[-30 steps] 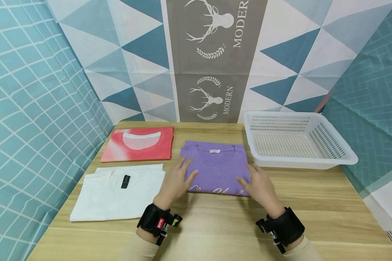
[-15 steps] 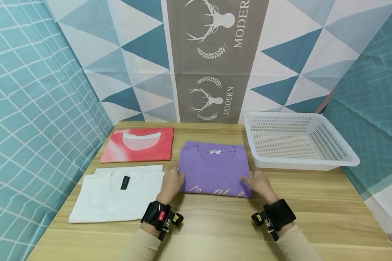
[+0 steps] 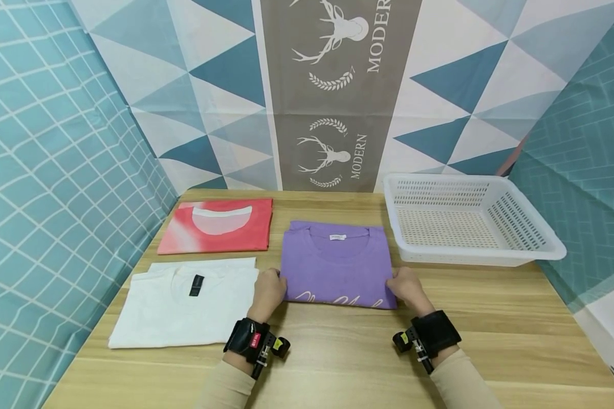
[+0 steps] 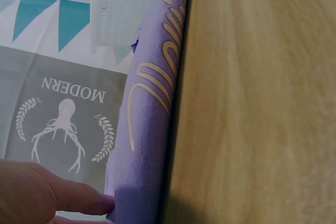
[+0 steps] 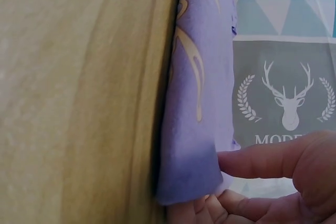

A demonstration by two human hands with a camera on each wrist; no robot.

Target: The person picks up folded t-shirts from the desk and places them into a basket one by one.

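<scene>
The folded purple shirt lies mid-surface, w/ the white basket to its right. Left hand pinches its near-left corner and right hand its near-right corner, fingers curled under the edge, prob. to keep the fold flat. Fingertips are hidden below the cloth. The gold print is cut off. White shirt and red shirt lie at left.

Folded purple T-shirt, flat, gold script along near edge
</scene>
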